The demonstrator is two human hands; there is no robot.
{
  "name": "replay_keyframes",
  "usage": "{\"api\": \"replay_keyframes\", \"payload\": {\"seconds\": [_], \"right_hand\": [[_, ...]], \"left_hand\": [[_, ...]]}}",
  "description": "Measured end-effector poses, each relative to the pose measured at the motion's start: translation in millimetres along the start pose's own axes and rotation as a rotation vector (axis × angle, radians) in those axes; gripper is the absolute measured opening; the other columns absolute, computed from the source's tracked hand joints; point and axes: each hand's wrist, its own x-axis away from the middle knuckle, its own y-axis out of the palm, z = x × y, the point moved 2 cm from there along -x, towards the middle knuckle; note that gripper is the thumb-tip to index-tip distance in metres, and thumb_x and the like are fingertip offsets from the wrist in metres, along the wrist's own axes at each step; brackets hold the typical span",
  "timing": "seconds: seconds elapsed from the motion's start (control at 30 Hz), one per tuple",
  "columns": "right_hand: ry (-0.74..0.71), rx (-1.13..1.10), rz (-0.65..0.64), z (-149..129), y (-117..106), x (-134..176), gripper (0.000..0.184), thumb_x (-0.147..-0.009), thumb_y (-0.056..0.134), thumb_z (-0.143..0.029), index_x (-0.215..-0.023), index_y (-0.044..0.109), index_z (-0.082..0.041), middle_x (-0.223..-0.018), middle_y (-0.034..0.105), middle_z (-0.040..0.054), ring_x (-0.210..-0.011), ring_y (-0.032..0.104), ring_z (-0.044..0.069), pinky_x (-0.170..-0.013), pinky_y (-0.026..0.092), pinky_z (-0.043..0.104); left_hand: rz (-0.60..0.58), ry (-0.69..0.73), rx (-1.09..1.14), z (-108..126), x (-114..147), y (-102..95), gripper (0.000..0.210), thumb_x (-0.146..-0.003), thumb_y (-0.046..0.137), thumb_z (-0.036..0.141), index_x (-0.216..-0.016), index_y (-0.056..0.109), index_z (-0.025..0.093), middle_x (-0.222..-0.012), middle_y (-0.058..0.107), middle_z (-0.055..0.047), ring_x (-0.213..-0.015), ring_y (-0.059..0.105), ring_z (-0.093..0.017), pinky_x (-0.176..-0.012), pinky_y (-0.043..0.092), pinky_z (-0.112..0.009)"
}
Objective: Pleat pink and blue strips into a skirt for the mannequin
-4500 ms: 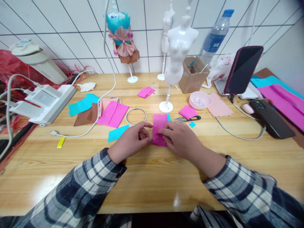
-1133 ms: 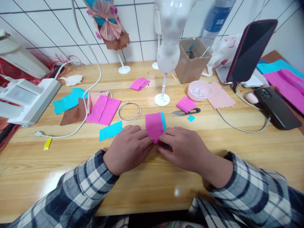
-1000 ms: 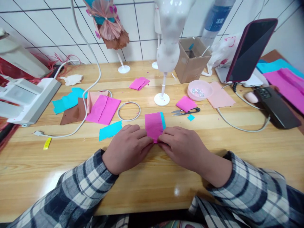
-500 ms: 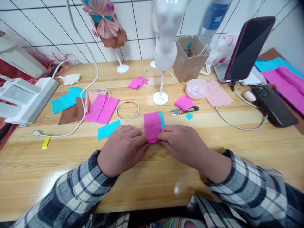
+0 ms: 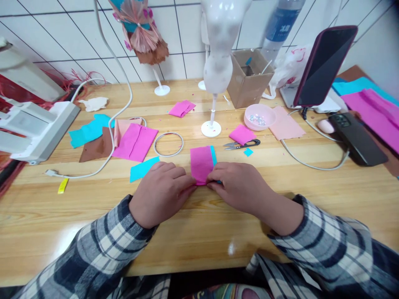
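Dress forms (image 5: 218, 68), bright scraps (image 5: 137, 143) and snips (image 5: 243, 145) suggest a craft workspace

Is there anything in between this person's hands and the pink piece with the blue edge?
Nothing visible: the left hand and right hand both grip the pink piece directly at its near edge. The snips lie farther back to the right, apart from it.

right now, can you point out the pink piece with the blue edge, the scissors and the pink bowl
pink piece with the blue edge (image 5: 201, 161): head view, on its flat upper face
scissors (image 5: 245, 145): head view, on the dark part behind the blades
pink bowl (image 5: 261, 111): head view, on its inner far wall
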Motion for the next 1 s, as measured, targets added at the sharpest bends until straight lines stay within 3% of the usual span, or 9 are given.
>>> {"api": "replay_keyframes", "payload": {"seconds": [0.3, 0.5, 0.57, 0.8, 1.0], "right_hand": [[0.06, -0.076, 0.011, 3, 2, -3, 0.019, -0.092, 0.056, -0.032, -0.094, 0.074, -0.024, -0.092, 0.073, 0.001, -0.084, 0.064, 0.018, -0.066, 0.039, 0.03], [0.174, -0.247, -0.087, 12, -1, -18, 0.008, -0.083, 0.065, -0.027, -0.09, 0.068, -0.026, -0.081, 0.073, -0.0034, -0.076, 0.063, 0.016, -0.063, 0.036, 0.027], [0.225, -0.302, -0.112, 14, -3, -21, 0.013, -0.079, 0.068, -0.025, -0.091, 0.063, -0.024, -0.078, 0.071, -0.0041, -0.073, 0.062, 0.015, -0.061, 0.036, 0.026], [0.216, -0.196, -0.162, 13, -6, -26, 0.009, -0.076, 0.064, -0.024, -0.077, 0.056, -0.022, -0.074, 0.064, -0.003, -0.068, 0.053, 0.014, -0.059, 0.032, 0.026], [0.207, -0.198, -0.216, 17, -5, -35, 0.016, -0.073, 0.069, -0.026, -0.069, 0.055, -0.021, -0.068, 0.06, -0.0037, -0.064, 0.05, 0.012, -0.056, 0.03, 0.025]], "left_hand": [[-0.137, -0.056, 0.136, -2, -5, 6.1, 0.021, -0.094, 0.052, 0.027, -0.089, 0.072, 0.022, -0.074, 0.066, -0.002, -0.071, 0.057, -0.018, -0.065, 0.037, -0.033], [-0.201, -0.139, 0.25, -7, -9, 8.8, 0.02, -0.093, 0.05, 0.025, -0.09, 0.07, 0.02, -0.078, 0.065, -0.003, -0.074, 0.058, -0.018, -0.067, 0.041, -0.031], [-0.222, -0.162, 0.267, -7, -10, 7.9, 0.018, -0.091, 0.051, 0.024, -0.089, 0.068, 0.019, -0.081, 0.066, -0.004, -0.076, 0.058, -0.018, -0.068, 0.041, -0.031], [-0.258, -0.237, 0.296, -8, -20, 4.6, 0.012, -0.083, 0.056, 0.025, -0.08, 0.066, 0.02, -0.077, 0.065, -0.001, -0.07, 0.057, -0.017, -0.065, 0.037, -0.031], [-0.269, -0.295, 0.496, -30, -19, 6.4, 0.019, -0.082, 0.06, 0.034, -0.078, 0.069, 0.018, -0.064, 0.059, 0.002, -0.059, 0.051, -0.012, -0.056, 0.034, -0.026]]}}
